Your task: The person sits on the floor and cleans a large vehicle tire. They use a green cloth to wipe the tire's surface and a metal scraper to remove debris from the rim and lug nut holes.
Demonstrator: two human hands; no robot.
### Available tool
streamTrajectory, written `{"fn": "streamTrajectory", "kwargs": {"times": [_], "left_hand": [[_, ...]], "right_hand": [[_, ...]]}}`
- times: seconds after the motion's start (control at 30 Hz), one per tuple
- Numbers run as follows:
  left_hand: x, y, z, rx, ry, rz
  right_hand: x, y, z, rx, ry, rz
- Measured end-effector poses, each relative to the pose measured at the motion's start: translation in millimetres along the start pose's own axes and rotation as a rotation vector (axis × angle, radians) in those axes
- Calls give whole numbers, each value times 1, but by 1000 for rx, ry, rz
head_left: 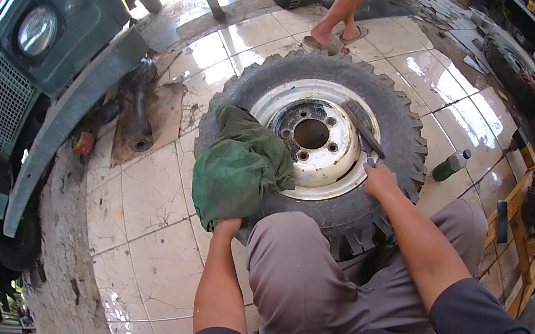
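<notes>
A large knobby tyre (293, 65) lies flat on the floor before my knees, around a white, worn steel wheel rim (339, 89). My left hand (227, 228) grips the lower edge of a crumpled green cloth (233, 172), whose folds hide most of the fingers; the cloth spreads over the tyre's left side and onto the rim. At the near right edge of the rim, my right hand (380, 179) is closed, with a short dark grey end poking out past the fingers; its kind does not show. Just beyond it, a dark brush (362, 127) rests across the rim.
A capped bottle of dark green liquid (451, 166) stands right of the tyre. A yellow frame (521, 224) is at the lower right. A dark green vehicle (56, 67) with a grey bumper (74, 114) takes up the left. Another person's legs (349, 0) are beyond the tyre.
</notes>
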State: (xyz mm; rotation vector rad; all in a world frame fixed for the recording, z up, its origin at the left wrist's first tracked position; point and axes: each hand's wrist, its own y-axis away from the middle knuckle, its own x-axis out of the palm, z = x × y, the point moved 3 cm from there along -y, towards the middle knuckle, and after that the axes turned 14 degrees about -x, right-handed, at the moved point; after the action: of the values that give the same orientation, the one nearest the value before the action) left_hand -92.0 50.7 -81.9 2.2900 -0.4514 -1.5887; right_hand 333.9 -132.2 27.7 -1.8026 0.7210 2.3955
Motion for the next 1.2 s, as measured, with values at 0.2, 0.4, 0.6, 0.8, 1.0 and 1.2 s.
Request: {"fn": "streamTrajectory", "kwargs": {"times": [0.2,0.4,0.6,0.8,1.0,1.2], "left_hand": [[-9,4,0,279,-292,-30],[-2,0,17,267,-415,132],[12,3,14,244,-339,134],[3,-4,18,330,-233,3],[-91,39,-56,-44,-62,487],[-171,72,-96,-464,-71,495]], "right_hand": [[1,3,-3,-2,19,-53],[-1,10,2,-1,-4,-52],[1,19,-1,53,8,-127],[-26,19,10,188,-70,-124],[-47,12,-37,159,-316,-123],[-124,18,-8,117,-367,102]]}}
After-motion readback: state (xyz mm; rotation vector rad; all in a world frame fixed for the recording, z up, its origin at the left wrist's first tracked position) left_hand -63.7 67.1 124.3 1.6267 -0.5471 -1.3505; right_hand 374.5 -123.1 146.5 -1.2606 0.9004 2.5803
